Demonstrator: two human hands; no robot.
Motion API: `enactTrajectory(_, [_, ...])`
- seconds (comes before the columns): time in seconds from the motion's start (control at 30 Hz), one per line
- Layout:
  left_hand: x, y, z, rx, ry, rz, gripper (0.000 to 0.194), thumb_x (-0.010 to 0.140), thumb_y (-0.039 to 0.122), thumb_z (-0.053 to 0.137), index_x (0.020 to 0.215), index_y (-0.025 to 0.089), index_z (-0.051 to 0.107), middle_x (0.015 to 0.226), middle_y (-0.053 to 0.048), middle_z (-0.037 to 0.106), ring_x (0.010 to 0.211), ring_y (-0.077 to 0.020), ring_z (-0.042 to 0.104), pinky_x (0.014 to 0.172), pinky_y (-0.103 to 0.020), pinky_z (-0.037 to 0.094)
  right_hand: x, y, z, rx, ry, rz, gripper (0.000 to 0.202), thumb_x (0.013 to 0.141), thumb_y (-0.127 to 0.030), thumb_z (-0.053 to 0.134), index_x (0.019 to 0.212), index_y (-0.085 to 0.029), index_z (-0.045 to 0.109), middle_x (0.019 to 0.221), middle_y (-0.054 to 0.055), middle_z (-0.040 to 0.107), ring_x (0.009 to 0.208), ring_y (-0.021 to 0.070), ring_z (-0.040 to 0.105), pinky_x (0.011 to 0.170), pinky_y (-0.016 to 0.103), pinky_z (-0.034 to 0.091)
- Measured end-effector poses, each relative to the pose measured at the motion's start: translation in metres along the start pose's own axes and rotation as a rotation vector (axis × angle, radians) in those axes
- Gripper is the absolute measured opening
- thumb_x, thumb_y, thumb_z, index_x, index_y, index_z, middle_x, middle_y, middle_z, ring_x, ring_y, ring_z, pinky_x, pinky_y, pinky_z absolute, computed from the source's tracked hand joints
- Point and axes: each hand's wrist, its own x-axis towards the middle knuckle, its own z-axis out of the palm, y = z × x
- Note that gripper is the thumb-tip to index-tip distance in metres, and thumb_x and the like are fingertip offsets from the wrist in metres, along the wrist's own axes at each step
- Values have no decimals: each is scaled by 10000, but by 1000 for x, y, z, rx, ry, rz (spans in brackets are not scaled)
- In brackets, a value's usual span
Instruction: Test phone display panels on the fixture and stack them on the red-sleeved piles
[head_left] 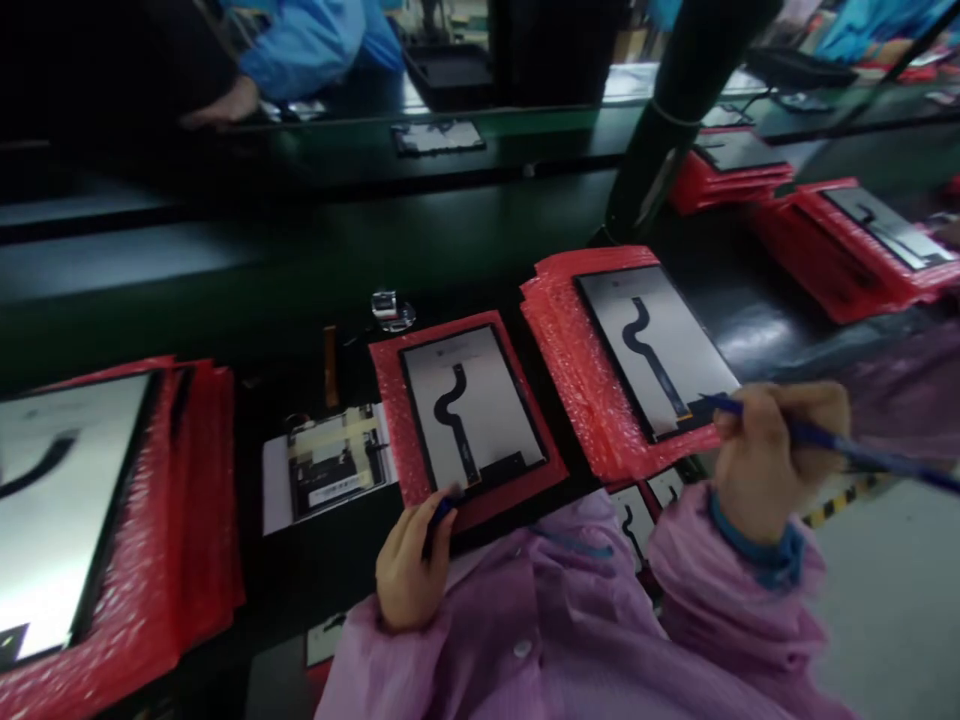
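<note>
My right hand grips a slim blue pointed tool, pen-like in shape; I cannot tell its exact kind. Its tip hovers by the lower edge of a display panel with a black curved flex cable, on a stack of red bubble-wrap bags. A second display panel with a similar cable lies on a red bubble-wrap sheet in front of me. At its lower edge, my left hand is closed, with a small dark-blue piece showing at the fingertips.
More panels on red wrap lie at the left and far right. An opened device sits on white backing beside a brown strip and a shiny roll. A dark post rises behind. Co-workers' blue sleeves show across the bench.
</note>
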Motion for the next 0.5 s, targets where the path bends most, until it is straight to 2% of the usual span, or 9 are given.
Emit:
enactTrajectory(0.1, [0,-1,0,14,-6,11,206,979,179,615,1181,211,639,978,-57,759,834,-182,722,806,-284,576,28,30,-2,-181,-89,-27,288,857,-243,645,641,-234,456,528,-72,453,451,94,445,481,256,351])
enactTrajectory(0.2, [-1,-4,1,49,2,38,166,974,189,625,1138,193,650,957,-67,754,816,-190,714,818,-294,562,36,46,-4,-213,-108,-37,322,835,-197,608,589,-236,404,497,-85,408,445,81,394,485,247,320])
enactTrajectory(0.33, [-4,-7,3,68,17,45,138,967,193,640,1103,178,659,948,-73,752,812,-193,712,828,-295,551,32,46,-5,-238,-190,-42,311,818,-188,582,578,-232,389,541,-81,396,493,83,380,520,244,321])
enactTrajectory(0.5, [-3,-10,5,86,57,105,127,969,215,651,1079,155,670,919,-58,753,784,-167,710,810,-256,545,32,44,-5,-246,-224,-81,293,799,-169,576,582,-229,388,541,-74,377,513,89,360,516,247,290])
